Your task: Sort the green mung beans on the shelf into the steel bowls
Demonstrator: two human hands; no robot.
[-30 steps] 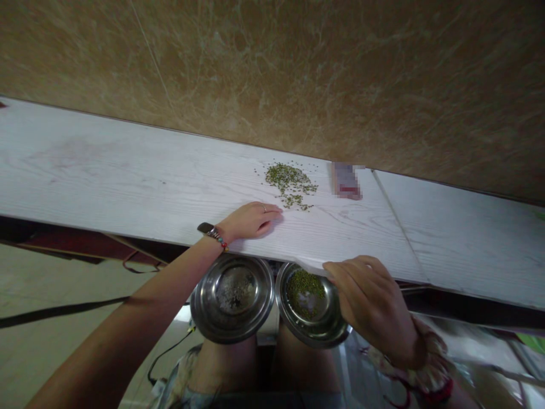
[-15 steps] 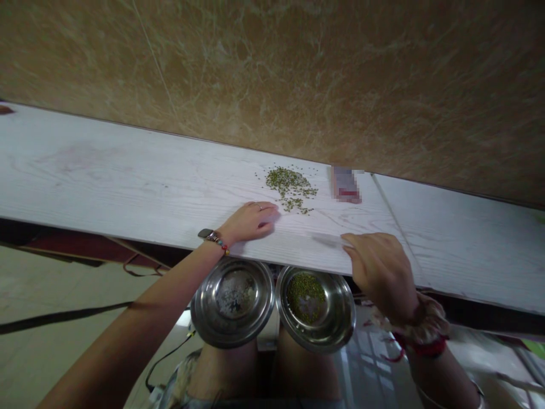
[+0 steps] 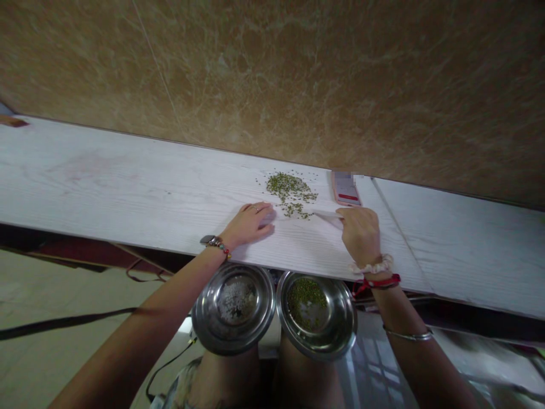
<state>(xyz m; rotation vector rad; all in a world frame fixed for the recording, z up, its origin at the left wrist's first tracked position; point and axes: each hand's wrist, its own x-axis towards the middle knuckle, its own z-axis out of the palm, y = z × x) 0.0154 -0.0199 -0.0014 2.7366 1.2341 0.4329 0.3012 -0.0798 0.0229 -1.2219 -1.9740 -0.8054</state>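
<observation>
The right hand [image 3: 360, 233] pinches one end of a thin white strip [image 3: 328, 215], leaving its free end beside the mung beans [image 3: 287, 186] on the counter [image 3: 179, 187]; the left hand [image 3: 250, 223], loosely spread and seemingly empty, rests nearby; the thighs [image 3: 230, 369] support two steel bowls [image 3: 339, 318].
</observation>
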